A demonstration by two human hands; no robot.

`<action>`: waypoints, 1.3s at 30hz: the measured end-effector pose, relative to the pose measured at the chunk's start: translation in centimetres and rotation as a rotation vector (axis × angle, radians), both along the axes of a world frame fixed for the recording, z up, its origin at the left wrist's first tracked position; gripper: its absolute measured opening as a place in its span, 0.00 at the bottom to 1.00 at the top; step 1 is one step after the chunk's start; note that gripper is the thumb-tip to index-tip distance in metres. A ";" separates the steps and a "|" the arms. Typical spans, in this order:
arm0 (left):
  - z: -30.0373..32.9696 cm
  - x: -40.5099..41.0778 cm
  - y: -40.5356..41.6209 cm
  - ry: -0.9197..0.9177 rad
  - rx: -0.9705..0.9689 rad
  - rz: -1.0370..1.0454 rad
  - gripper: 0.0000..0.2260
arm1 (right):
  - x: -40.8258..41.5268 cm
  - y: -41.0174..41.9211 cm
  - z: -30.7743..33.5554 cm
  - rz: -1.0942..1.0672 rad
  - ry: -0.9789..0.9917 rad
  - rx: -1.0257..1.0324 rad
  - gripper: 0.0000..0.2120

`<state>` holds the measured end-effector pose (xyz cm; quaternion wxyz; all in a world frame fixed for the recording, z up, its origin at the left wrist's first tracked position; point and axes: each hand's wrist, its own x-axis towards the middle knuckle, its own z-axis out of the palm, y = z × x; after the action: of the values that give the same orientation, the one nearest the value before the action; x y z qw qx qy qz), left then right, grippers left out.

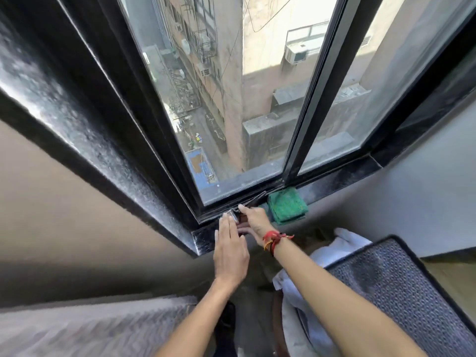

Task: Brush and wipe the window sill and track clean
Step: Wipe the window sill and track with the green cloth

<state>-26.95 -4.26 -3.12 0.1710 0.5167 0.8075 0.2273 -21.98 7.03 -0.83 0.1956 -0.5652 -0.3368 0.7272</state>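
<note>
A black glossy window sill (334, 180) runs below a sliding window, with the track (219, 211) between sill and glass. My right hand (255, 221), with a red thread band at the wrist, grips a brush (234, 214) that lies along the track near the left corner. The brush's silver metal band shows at my fingertips and its dark end sticks out to the right. My left hand (230, 244) lies flat on the sill's front edge, fingers straight, tips next to the metal band, holding nothing. A folded green cloth (287, 207) rests on the sill just right of my right hand.
The black window frame (313, 99) divides two glass panes, with a deep drop to an alley outside. A patterned grey cushion (401, 289) and white fabric (342, 243) sit at the lower right. A beige wall (64, 228) is at the left.
</note>
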 end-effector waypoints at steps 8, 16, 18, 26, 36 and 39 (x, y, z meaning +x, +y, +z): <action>-1.9 -1.8 -2.2 0.014 -0.138 0.085 0.31 | 0.3 -0.7 -0.6 0.281 -0.633 0.540 0.12; -1.7 1.9 3.5 0.235 -0.117 -0.202 0.28 | 7.7 3.3 -3.4 0.693 -1.168 0.900 0.27; -1.9 3.1 5.9 0.226 -0.140 -0.292 0.27 | 8.8 4.1 -4.0 0.741 -1.170 0.955 0.27; -2.9 5.4 12.2 0.288 -0.198 -0.548 0.27 | 17.8 13.0 -3.6 0.774 -1.389 0.907 0.28; -5.1 5.2 13.3 0.456 -0.126 -0.614 0.33 | 29.0 25.9 -0.6 0.748 -1.467 0.680 0.27; -4.9 5.1 13.3 0.471 -0.124 -0.639 0.32 | 29.8 26.3 -1.1 0.780 -1.405 0.684 0.30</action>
<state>-21.83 9.01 -7.97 0.0742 0.7685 0.6354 -0.0115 7.86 33.29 -1.93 -0.1612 -0.6376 -0.7486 0.0846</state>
